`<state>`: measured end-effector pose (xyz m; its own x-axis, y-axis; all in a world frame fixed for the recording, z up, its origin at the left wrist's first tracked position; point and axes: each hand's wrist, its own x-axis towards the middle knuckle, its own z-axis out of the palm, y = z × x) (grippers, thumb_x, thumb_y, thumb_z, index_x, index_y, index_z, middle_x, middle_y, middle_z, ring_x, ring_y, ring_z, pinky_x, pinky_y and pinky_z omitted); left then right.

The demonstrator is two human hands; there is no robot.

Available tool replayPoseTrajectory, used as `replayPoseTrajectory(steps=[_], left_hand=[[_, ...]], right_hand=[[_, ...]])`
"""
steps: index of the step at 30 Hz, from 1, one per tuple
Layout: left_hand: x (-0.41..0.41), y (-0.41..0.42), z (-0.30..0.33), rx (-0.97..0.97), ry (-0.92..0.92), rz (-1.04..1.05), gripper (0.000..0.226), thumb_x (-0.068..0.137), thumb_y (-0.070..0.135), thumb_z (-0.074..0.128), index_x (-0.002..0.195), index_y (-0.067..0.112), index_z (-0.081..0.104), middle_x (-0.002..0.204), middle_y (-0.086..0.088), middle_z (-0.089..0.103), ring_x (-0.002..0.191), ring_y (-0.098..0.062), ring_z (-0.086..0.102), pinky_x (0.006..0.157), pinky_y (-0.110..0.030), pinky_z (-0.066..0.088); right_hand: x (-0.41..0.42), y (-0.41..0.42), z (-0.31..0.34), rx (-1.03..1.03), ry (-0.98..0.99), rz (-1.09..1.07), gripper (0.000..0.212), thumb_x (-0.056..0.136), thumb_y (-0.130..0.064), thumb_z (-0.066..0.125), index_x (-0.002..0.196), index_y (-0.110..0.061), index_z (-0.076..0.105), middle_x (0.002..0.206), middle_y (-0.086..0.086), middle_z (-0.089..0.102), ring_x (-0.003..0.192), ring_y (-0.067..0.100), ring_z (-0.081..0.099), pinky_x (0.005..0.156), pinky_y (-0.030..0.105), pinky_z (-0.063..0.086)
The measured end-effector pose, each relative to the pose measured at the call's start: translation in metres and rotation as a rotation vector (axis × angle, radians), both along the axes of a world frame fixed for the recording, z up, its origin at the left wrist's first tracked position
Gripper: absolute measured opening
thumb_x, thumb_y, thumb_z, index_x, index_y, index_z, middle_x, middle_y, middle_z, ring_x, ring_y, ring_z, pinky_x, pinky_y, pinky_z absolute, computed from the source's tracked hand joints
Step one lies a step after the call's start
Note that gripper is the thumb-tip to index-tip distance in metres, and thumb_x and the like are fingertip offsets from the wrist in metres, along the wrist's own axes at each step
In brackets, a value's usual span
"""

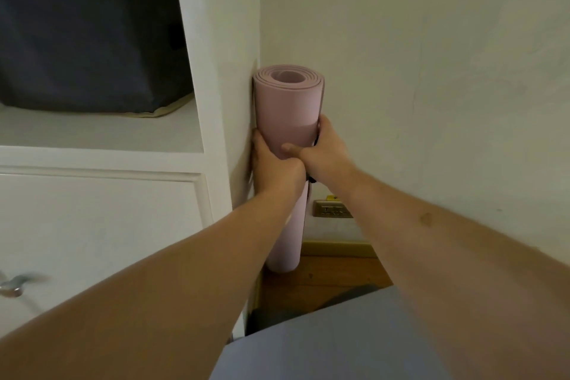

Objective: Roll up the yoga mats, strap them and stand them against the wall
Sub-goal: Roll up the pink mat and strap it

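Observation:
A rolled pink yoga mat (pixel 288 105) stands upright in the corner where the white cabinet side meets the wall, its lower end on the wooden floor. My left hand (pixel 274 168) grips the roll from the left, about halfway up. On the right side my right hand (pixel 320 154) holds it too, thumb across the front. A dark strap (pixel 312 179) peeks out just under my right hand; most of it is hidden.
A white cabinet (pixel 101 210) with a metal handle (pixel 15 285) fills the left, with a dark fabric bin (pixel 89 31) on its shelf. A wall socket (pixel 332 209) sits low on the wall right of the mat. Wooden floor (pixel 333 274) lies below.

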<state>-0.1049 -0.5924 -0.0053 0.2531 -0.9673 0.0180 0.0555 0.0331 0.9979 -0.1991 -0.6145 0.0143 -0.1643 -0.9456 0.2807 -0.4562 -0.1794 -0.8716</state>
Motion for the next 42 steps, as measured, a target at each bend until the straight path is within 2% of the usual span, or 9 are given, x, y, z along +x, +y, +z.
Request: replayPoseTrajectory(steps=[3,7,12,18,24,29,32,37,42], left_hand=[[-0.001,0.003,0.003,-0.012,-0.017,0.023,0.109,0.06,0.016,0.063,0.156,0.05,0.025,0.15,0.001,0.051,0.129,-0.029,0.058,0.096,-0.054,0.059],[0.001,0.008,-0.004,0.015,-0.041,-0.009,0.104,0.063,0.01,0.065,0.156,0.042,0.032,0.145,-0.001,0.055,0.126,-0.03,0.06,0.097,-0.055,0.059],[0.001,0.003,-0.007,0.02,-0.063,-0.004,0.101,0.075,-0.002,0.061,0.161,0.036,0.024,0.154,-0.006,0.047,0.133,-0.031,0.054,0.105,-0.056,0.054],[0.0,-0.003,-0.023,0.106,-0.136,0.022,0.077,0.091,0.006,0.059,0.16,0.026,0.032,0.152,-0.007,0.051,0.136,-0.032,0.054,0.113,-0.052,0.048],[-0.002,-0.004,-0.029,0.125,-0.121,-0.004,0.092,0.073,0.005,0.053,0.157,0.036,0.034,0.143,-0.003,0.058,0.126,-0.033,0.061,0.1,-0.053,0.057],[-0.007,0.002,-0.003,0.11,0.014,-0.033,0.095,0.085,-0.011,0.052,0.164,0.034,0.024,0.148,-0.008,0.052,0.133,-0.034,0.055,0.107,-0.054,0.052],[-0.009,0.0,-0.001,0.158,0.02,-0.034,0.094,0.086,-0.004,0.054,0.165,0.034,0.02,0.153,-0.006,0.048,0.138,-0.032,0.051,0.111,-0.053,0.049],[-0.007,-0.019,-0.034,0.169,-0.013,-0.014,0.104,0.065,0.015,0.049,0.161,0.044,0.023,0.151,-0.002,0.053,0.135,-0.034,0.055,0.106,-0.056,0.052],[-0.005,-0.014,-0.033,0.141,-0.031,-0.024,0.111,0.054,0.012,0.049,0.16,0.039,0.03,0.148,-0.002,0.056,0.134,-0.032,0.056,0.104,-0.056,0.054]], right_hand=[[-0.006,0.0,0.005,0.013,0.046,-0.017,0.084,0.077,-0.034,0.092,0.147,-0.021,0.048,0.128,-0.005,0.064,0.113,0.02,0.065,0.092,0.044,0.06],[-0.007,0.003,-0.004,0.062,0.064,-0.027,0.083,0.077,-0.032,0.092,0.147,-0.018,0.049,0.134,0.0,0.065,0.114,0.02,0.063,0.089,0.034,0.053],[0.003,-0.002,-0.013,0.071,0.038,-0.033,0.09,0.069,-0.035,0.092,0.146,-0.021,0.048,0.132,-0.001,0.064,0.113,0.025,0.066,0.086,0.052,0.063],[0.004,-0.012,-0.04,0.199,0.106,-0.037,0.084,0.079,-0.029,0.09,0.149,-0.018,0.045,0.137,0.006,0.064,0.12,0.03,0.064,0.096,0.049,0.058],[0.001,-0.015,-0.042,0.222,0.119,-0.047,0.08,0.079,-0.029,0.089,0.147,-0.018,0.046,0.132,0.004,0.065,0.115,0.029,0.066,0.094,0.052,0.06],[0.005,-0.021,-0.027,0.179,0.04,-0.099,0.075,0.076,-0.025,0.089,0.141,-0.019,0.052,0.128,0.002,0.067,0.111,0.028,0.068,0.088,0.054,0.062],[0.005,-0.027,-0.031,0.209,0.053,-0.084,0.076,0.076,-0.027,0.088,0.142,-0.018,0.05,0.131,0.005,0.066,0.113,0.032,0.068,0.089,0.056,0.062],[0.007,-0.027,-0.044,0.241,0.052,-0.059,0.077,0.08,-0.026,0.088,0.147,-0.017,0.049,0.135,0.007,0.067,0.122,0.032,0.065,0.101,0.054,0.057],[0.005,-0.019,-0.042,0.247,0.076,-0.039,0.082,0.073,-0.033,0.09,0.144,-0.021,0.05,0.133,0.003,0.068,0.117,0.029,0.067,0.098,0.052,0.059]])
